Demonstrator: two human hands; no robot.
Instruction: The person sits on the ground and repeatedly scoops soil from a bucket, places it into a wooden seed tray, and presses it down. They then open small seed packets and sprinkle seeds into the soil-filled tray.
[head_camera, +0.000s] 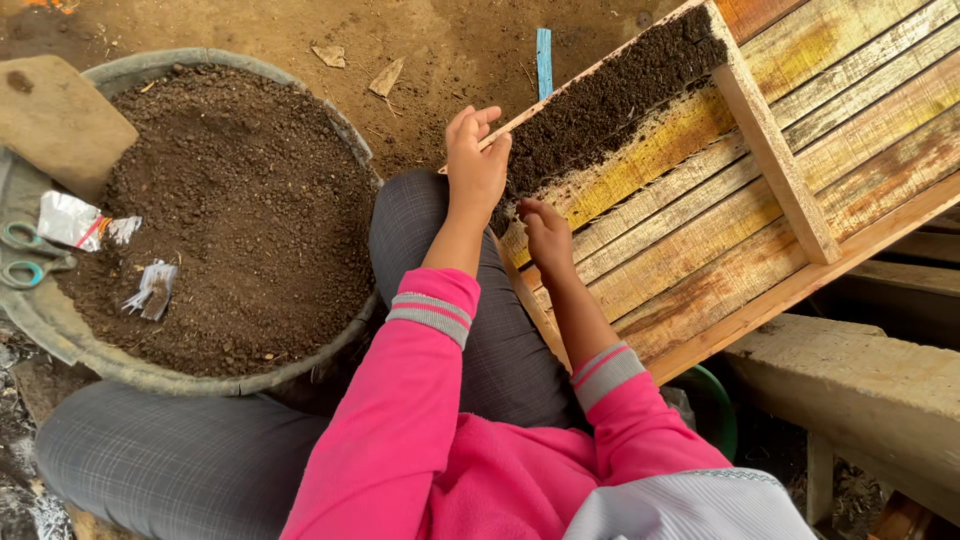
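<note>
Kneeling beside a wooden tray (760, 170), a person in pink sleeves is shown from above, with both hands brought to the near end of a strip of dark soil (610, 95) packed along the tray's upper edge. The strip's long axis is seen to run diagonally, from the hands at lower left up toward the tray's far corner at upper right, so that the soil lies ahead of and to the right of both hands. The left hand (475, 165) is raised against the outer rail at the strip's end, its grip loosely spread, fingers extended and resting on the wood rather than pinching anything. The right hand (545, 232) is set just below it, closer to the body, with fingers curled inward and pressed together at the soil's near edge; whether anything is pinched between them cannot be told. Of the two, the right hand is placed nearer the soil's end. To the left, well apart, a round basin (60, 320) heaped with loose soil is seen, with torn foil packets (75, 222) and green-handled scissors (25, 255) lying at its rim.
</note>
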